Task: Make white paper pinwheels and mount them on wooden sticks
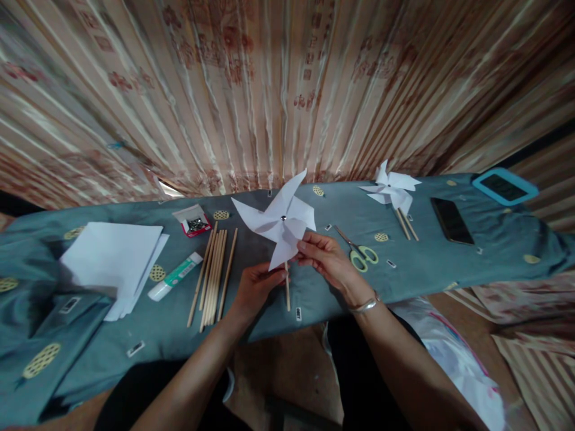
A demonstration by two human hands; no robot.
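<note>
A white paper pinwheel (pixel 291 209) with a shiny pin at its centre stands upright on a thin wooden stick (pixel 288 293), held above the cloth in front of me. My left hand (pixel 257 287) is closed, thumb and fingers pinching the stick just under the paper blades. On the other side, my right hand (pixel 324 257) pinches the edge of a lower blade between thumb and fingers. Green-handled scissors (pixel 359 251) lie just right of my right hand. Left of my left hand lies a group of loose wooden sticks (pixel 214 275).
A glue stick (pixel 175 276), a small box of metal pins (pixel 193 221) and white paper sheets (pixel 121 251) lie on the left. To the right are more white pinwheels (pixel 390 187), a black phone (pixel 451 221) and a blue-framed device (pixel 505 184). A curtain (pixel 278 90) hangs behind the cloth-covered table (pixel 431 269).
</note>
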